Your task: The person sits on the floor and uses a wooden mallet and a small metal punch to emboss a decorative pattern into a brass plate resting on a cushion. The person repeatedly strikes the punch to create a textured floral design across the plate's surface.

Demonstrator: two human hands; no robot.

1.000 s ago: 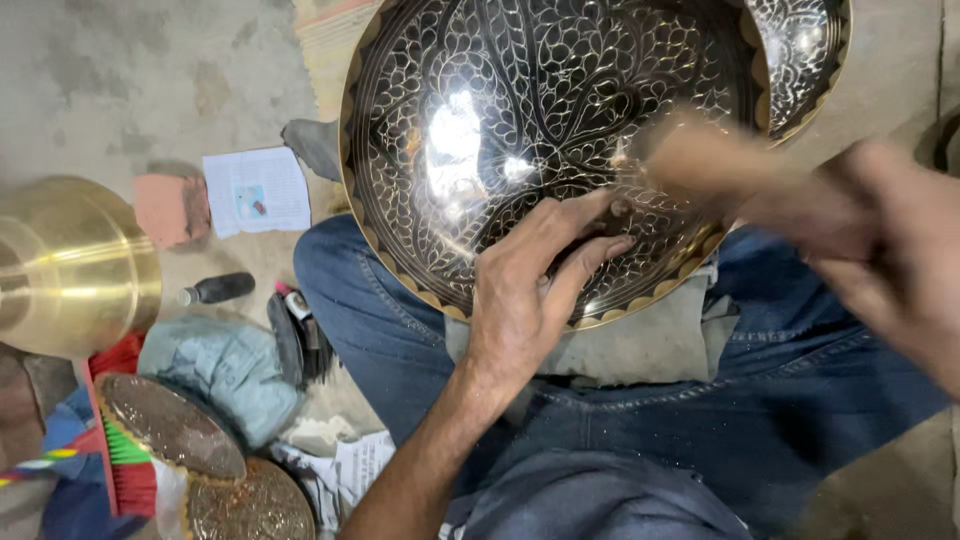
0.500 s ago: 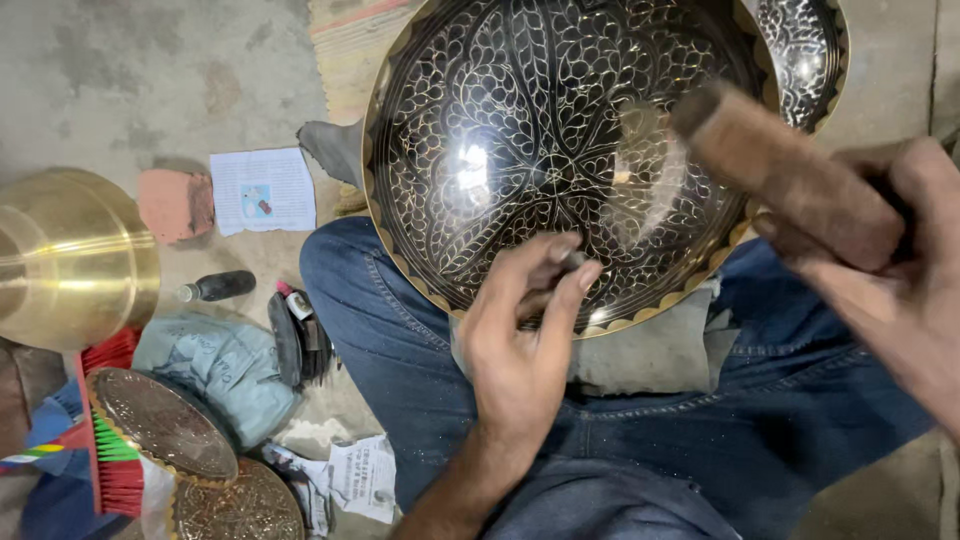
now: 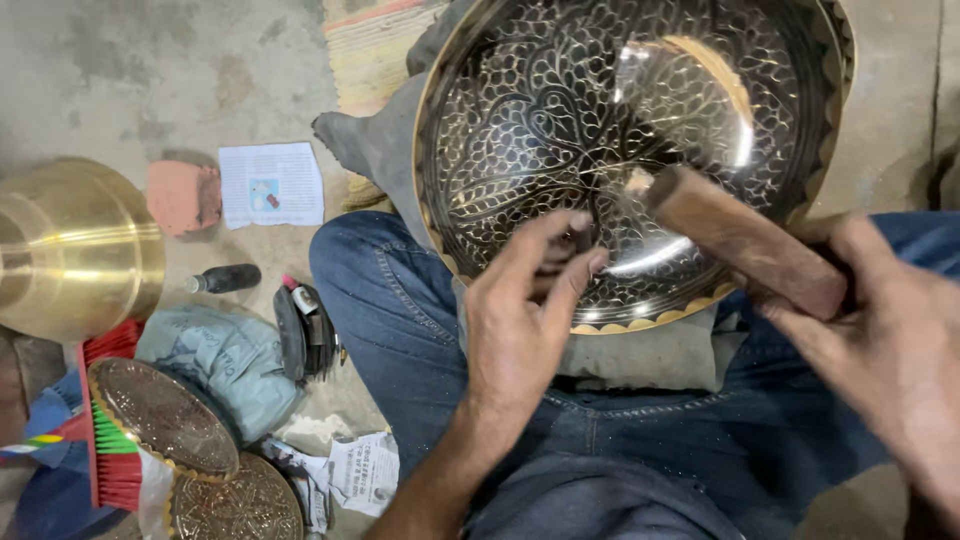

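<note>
A large round brass bowl, black with an engraved leaf pattern, rests tilted on my lap in blue jeans. My left hand pinches a thin metal chisel against the bowl's inner surface near its lower middle. My right hand grips a thick wooden mallet, whose blurred head sits just right of the chisel's top. A folded grey cloth pads the bowl's lower rim.
On the concrete floor to the left stand a plain brass vessel, a red brick piece, a paper sheet, a small dark bottle, a grey cloth bag, two engraved plates and a red brush.
The bowl has shifted and looks closer. My left hand went from lying flat on the bowl to pinching the chisel. The mallet swung down toward the chisel.
</note>
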